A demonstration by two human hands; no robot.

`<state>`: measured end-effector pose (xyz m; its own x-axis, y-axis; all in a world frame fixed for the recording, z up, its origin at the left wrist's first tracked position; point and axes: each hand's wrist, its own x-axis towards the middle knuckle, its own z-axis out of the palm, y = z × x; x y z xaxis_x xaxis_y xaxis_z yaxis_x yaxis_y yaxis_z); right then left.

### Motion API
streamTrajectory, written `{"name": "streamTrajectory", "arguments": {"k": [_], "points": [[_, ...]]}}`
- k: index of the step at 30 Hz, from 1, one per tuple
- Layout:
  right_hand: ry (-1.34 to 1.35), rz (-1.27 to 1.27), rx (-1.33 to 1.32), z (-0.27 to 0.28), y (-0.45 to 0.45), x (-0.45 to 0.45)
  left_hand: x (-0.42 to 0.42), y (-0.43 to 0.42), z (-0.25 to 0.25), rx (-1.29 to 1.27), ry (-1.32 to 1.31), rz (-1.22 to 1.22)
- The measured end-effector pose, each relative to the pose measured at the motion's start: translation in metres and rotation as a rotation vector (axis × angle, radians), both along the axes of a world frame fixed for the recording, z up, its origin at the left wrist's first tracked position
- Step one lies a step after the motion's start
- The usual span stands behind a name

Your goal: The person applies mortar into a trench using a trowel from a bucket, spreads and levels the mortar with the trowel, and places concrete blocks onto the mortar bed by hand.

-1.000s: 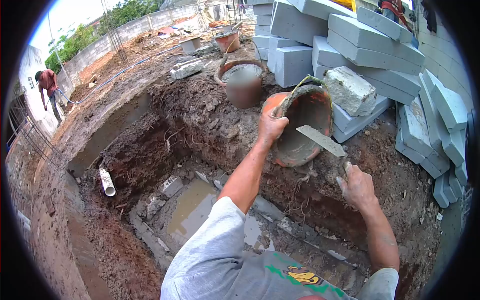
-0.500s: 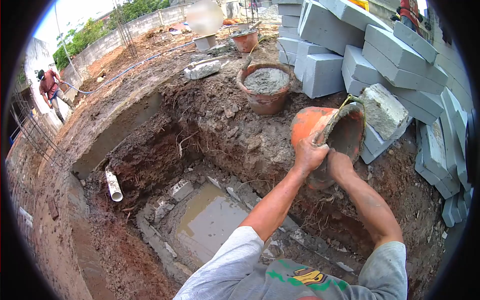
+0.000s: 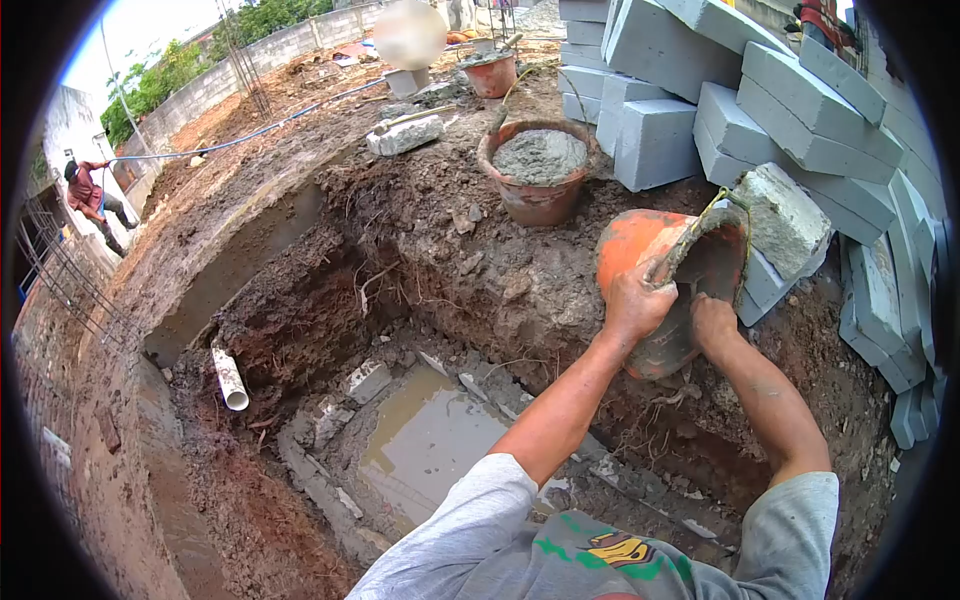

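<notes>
An orange bucket (image 3: 640, 245) smeared with mortar lies tipped on its side at the pit's edge, its mouth turned toward me. My left hand (image 3: 640, 303) is closed on the near rim. Inside the mouth, my right hand (image 3: 713, 322) is closed near the grey-coated inner wall; what its fingers hold, if anything, I cannot make out. A thin yellow-green handle (image 3: 722, 197) rises from the rim. Just behind stands a second bucket (image 3: 540, 195), upright and filled with wet mortar (image 3: 541, 157).
Grey blocks (image 3: 655, 145) are stacked at the right, with a rough block (image 3: 785, 220) beside the bucket. Below me the pit holds muddy water (image 3: 430, 445). A white pipe (image 3: 229, 380) juts from its left wall. A person (image 3: 90, 200) holds a blue hose (image 3: 255, 132) at far left.
The tipped bucket and both hands appear slightly farther right. My right hand has drawn back a little from the bucket's inside. At far left, the person has raised an arm with the hose.
</notes>
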<state>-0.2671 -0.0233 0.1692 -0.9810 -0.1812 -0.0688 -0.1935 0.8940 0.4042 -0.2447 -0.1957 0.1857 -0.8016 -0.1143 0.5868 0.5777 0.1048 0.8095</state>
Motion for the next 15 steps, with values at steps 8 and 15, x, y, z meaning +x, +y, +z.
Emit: {"name": "streamTrajectory", "arguments": {"k": [8, 15], "points": [[-0.174, -0.178, -0.370, 0.041, -0.020, 0.034, -0.018, -0.020, 0.010, 0.213, -0.121, -0.329], [0.042, -0.099, -0.398, 0.034, -0.056, 0.002, -0.013, -0.019, 0.022, 0.167, -0.139, -0.379]]}}
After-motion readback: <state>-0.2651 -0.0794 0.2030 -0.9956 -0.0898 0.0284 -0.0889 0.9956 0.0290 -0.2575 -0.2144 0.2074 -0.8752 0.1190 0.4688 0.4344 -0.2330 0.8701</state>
